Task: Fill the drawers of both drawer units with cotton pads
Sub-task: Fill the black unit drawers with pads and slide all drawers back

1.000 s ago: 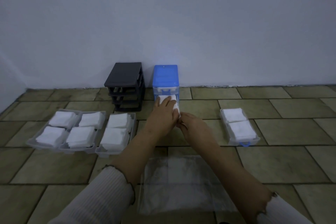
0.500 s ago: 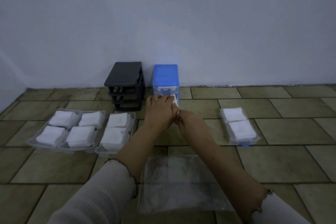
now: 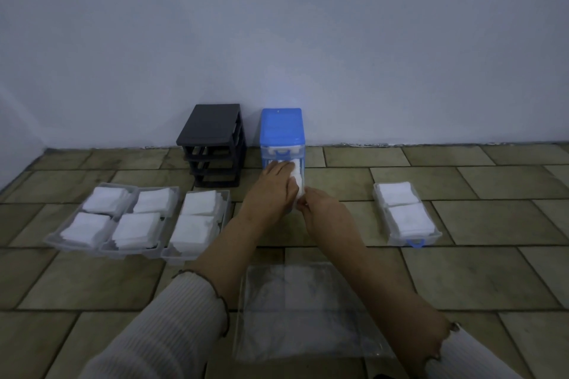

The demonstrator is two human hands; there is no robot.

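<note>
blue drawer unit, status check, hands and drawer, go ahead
Left hand flat on pads in the drawer. Right hand grips its front end. Drawer half into blue drawer unit. Nothing blocking.

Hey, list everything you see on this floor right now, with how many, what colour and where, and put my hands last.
black drawer unit: one, black, at the wall, left of the blue one, slots empty
blue drawer unit: one, blue top, clear body, at the wall
filled drawers on the left: three, clear, white cotton pads inside, side by side on the tiles
filled drawer on the right: one, clear with blue handle, white pads inside
drawer being slid in: one, clear, white pads, partly in the blue unit
plastic bag: one, clear, on the tiles nearest the camera
left hand: on top of that drawer's pads
right hand: at that drawer's front end
</note>
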